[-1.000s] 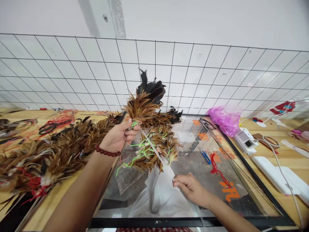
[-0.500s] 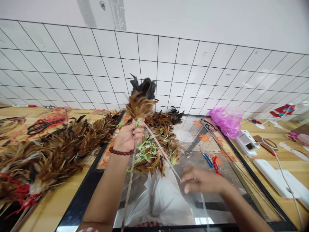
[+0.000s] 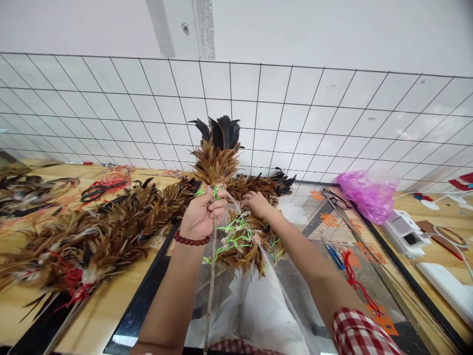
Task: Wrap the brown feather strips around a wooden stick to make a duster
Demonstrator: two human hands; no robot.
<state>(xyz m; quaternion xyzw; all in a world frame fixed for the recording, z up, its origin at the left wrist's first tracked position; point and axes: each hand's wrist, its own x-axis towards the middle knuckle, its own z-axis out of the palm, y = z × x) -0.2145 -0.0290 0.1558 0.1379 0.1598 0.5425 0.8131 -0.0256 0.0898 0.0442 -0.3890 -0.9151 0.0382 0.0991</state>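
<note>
A feather duster (image 3: 216,165) with brown feathers and black tips stands upright in my left hand (image 3: 205,212). Its thin stick (image 3: 210,291) runs down below my fist, which is closed round the stick just under the feathers, where bright green ties show. From that grip a clear plastic strip (image 3: 233,201) trails down to the right. My right hand (image 3: 255,203) is close by, fingers curled at the strip; its thumb and exact hold are partly hidden. Below both hands lies a pile of brown feather bunches (image 3: 236,246) tied with green string.
Finished-looking feather lengths (image 3: 111,227) cover the table at left, beside black scissors (image 3: 94,191). A pink plastic bag (image 3: 367,195), glasses (image 3: 336,198), a blue tool (image 3: 334,255), red string (image 3: 356,281) and a white power strip (image 3: 445,288) lie at right. A wire grid (image 3: 258,118) stands behind.
My right hand has moved up and left from low on the strip to near my left hand. The strip now hangs slacker. My left hand keeps its hold; the view has shifted.
</note>
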